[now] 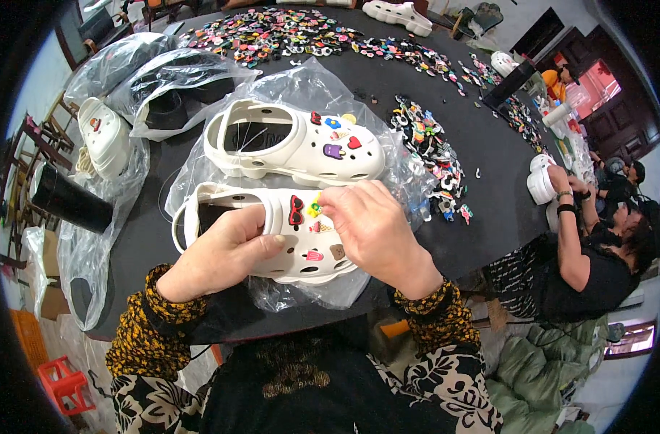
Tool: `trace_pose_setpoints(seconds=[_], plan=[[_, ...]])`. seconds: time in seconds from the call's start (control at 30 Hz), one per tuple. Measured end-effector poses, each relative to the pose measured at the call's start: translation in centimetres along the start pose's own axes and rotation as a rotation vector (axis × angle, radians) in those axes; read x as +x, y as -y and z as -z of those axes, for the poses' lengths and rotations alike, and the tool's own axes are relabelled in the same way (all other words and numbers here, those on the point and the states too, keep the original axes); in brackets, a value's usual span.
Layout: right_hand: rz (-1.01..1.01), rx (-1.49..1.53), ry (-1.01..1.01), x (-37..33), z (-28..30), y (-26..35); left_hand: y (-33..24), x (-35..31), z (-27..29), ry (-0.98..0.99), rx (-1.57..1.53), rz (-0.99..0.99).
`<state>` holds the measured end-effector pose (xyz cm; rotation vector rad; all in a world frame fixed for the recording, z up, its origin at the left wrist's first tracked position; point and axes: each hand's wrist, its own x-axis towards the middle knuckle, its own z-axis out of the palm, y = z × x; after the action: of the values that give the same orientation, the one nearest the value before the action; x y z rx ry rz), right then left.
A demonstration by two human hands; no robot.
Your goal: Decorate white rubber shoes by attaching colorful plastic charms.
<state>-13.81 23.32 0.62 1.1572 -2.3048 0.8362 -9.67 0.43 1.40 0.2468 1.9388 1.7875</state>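
I'm gripping the near white clog (pixel 290 262) with the left hand (pixel 221 249), its thumb lying on the shoe's upper beside the opening. With the right hand (pixel 377 231) I'm pinching a yellow-green charm (pixel 314 209) against that upper, near a red sunglasses charm (pixel 296 210). The clog is resting over clear plastic (pixel 344 291) on the black worktop (pixel 492 235); a second white clog (pixel 366 163) is lying just beyond, bearing charms.

Clog (pixel 304 239): smooth, softly matt, rubbery-looking
Sunglasses charm (pixel 296 210): glossy, plastic-looking
Bag (pixel 308 81): and here's shiny, crinkled plastic film
Cuffs (pixel 172 307): gathered cloth
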Motion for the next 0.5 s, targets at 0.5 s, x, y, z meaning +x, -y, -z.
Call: trace_pose_setpoints(seconds=[0.5], plan=[[0.031, 0.015, 0.058, 0.4, 1.2, 0.1, 0.5, 0.0, 0.3, 0.069, -0.056, 0.027]])
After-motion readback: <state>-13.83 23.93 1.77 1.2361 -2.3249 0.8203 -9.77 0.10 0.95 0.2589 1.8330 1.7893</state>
